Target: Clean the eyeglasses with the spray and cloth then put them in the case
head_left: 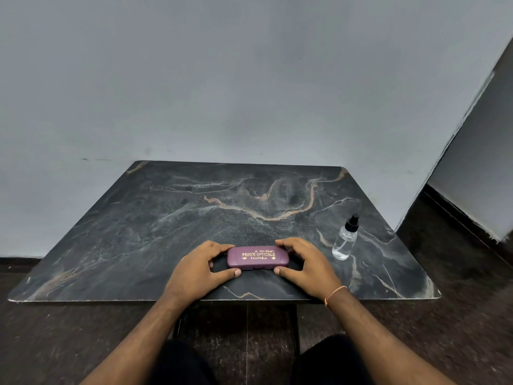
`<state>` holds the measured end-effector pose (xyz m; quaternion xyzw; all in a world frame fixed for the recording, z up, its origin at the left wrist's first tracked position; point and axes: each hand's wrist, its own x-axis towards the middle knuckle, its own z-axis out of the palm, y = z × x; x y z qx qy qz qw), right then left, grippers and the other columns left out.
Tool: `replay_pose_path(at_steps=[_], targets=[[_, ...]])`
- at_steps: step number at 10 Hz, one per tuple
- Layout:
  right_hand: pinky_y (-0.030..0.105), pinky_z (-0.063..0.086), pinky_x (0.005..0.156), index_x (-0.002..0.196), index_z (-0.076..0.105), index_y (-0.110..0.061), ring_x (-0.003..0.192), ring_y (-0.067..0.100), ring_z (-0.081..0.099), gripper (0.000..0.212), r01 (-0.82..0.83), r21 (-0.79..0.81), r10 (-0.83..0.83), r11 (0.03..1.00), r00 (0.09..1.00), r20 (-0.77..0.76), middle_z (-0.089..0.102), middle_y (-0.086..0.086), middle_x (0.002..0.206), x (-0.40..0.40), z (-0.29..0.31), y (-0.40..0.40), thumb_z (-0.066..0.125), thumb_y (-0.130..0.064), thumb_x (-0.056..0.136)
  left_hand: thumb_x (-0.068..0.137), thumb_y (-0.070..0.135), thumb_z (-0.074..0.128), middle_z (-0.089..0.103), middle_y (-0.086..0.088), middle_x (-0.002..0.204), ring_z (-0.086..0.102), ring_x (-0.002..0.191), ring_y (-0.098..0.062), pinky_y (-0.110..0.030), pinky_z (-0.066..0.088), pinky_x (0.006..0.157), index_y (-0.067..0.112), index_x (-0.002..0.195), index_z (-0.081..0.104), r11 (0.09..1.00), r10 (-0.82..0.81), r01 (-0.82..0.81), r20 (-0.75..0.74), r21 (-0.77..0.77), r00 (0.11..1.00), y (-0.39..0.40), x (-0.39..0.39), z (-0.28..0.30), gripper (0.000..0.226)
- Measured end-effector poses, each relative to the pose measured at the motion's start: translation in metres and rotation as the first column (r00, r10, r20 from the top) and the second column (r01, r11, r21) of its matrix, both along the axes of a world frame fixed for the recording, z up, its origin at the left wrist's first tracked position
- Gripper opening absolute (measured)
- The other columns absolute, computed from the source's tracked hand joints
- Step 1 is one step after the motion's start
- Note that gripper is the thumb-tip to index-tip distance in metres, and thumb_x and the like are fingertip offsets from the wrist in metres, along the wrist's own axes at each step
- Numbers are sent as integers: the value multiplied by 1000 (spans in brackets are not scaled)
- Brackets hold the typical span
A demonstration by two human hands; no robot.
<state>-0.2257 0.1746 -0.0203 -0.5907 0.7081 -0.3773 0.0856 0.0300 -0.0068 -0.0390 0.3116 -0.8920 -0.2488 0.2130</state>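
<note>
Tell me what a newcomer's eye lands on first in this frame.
First the purple eyeglass case, closed, gold lettering on its lid, near the front edge of the dark marble table. The left hand and right hand grip its two ends. To the right stands a clear spray bottle with a black nozzle, apart from the hands.

The purple case (258, 258) near my table's front edge carries gold lettering — "PRINCE OPTICALS", with "ROURKELA" beneath — and a small number line above it that I can't read.
</note>
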Motion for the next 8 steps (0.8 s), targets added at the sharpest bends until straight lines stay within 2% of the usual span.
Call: replay_pose_path(at_steps=[3,4,5,6,7,8], targets=[[34,53,108,137,63,-43,122,-3,60,63,35,27,-35,999,999,10,62,-28,131,-1,-4,-5,90,-40,81,73,92,60,58,30,106,58,82,4,-17,41,69,50,151,61,999,41,-41,16,-4,999,-2,-5,2,88],[44,53,108,143,61,-36,126,5,62,69,42,26,-42,999,999,8,64,-17,136,-1,-3,-6,90,-42,81,76,89,63,56,28,107,56,82,9,-14,40,69,44,152,62,999,48,-47,22,-23,999,-1,-4,3,89],[51,48,112,155,46,-36,140,16,55,87,99,76,-86,992,983,-162,57,-11,152,4,-2,-4,76,-68,80,79,87,68,60,20,123,60,97,4,-26,56,89,38,156,59,998,42,-41,12,-49,999,1,-2,-1,92],[57,37,121,168,17,-38,157,19,35,103,129,130,-84,983,948,-306,37,-8,170,10,-1,-6,61,-80,84,79,98,54,55,12,154,52,140,-18,-47,44,112,40,162,47,976,117,-99,81,-194,990,7,-3,-2,101],[64,20,129,171,-1,-36,166,14,7,106,104,162,-44,981,941,-335,9,-14,179,12,-6,-6,52,-81,91,79,103,41,36,9,177,32,162,-23,-60,27,126,40,169,39,955,141,-85,181,-285,973,14,-2,-2,109],[67,14,129,171,-8,-31,166,12,-6,106,73,236,16,969,935,-355,-7,-16,180,7,-10,-18,46,-82,95,78,108,32,22,7,184,18,171,-23,-64,17,134,40,173,29,978,95,-33,299,-206,950,6,-11,-5,117]])
